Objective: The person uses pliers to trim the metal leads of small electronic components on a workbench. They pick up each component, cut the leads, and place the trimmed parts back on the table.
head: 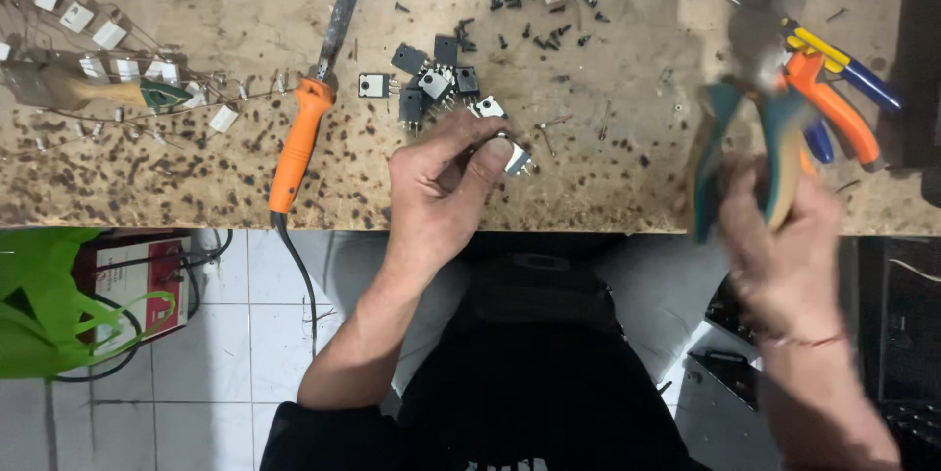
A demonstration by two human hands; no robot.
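Right hand [784, 246], blurred, grips teal-handled pliers [745, 152] clear of the bench; left hand [441, 187] pinches a black chip [515, 155] near the chip pile [436, 79], steadying it.

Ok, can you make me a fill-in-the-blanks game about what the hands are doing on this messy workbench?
1. The left hand pinches a small black ____ with metal legs, taken from the pile of parts.
2. The right hand, blurred, holds pliers with ____ handles.
3. The soldering iron lying on the workbench has an ____ handle.
4. Under the bench, on the tiled floor, sits a ____ bag.

Missing words: electronic part; teal; orange; green
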